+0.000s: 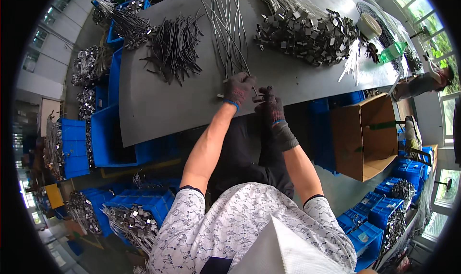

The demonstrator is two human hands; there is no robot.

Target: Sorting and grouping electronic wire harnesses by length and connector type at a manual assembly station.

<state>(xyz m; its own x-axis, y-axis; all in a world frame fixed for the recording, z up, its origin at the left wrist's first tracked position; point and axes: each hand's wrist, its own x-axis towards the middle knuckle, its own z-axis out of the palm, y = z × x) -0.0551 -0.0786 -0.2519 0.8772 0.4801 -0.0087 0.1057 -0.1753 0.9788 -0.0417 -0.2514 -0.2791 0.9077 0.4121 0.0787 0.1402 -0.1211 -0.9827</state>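
Observation:
My left hand [238, 89], in a dark, reddish knit glove, is closed at the near edge of the grey table. It grips the near end of a thin wire [242, 53], one of a loose bunch stretching away across the table. A short dark end shows between the two hands. My right hand [271, 105], gloved too, is just to the right, over the table's edge. Its fingers are bent together, and what they hold, if anything, is too small to name. A small pale metal piece [220, 95] is beside my left wrist.
Left of the wires is a pile of dark cut cable ends [176, 45]. Wires with square metal tags [307, 36] are heaped at the right, near a tape roll [369, 25] and a green bottle [394, 52]. Blue crates [108, 137] and a cardboard box [348, 142] flank the table [158, 101].

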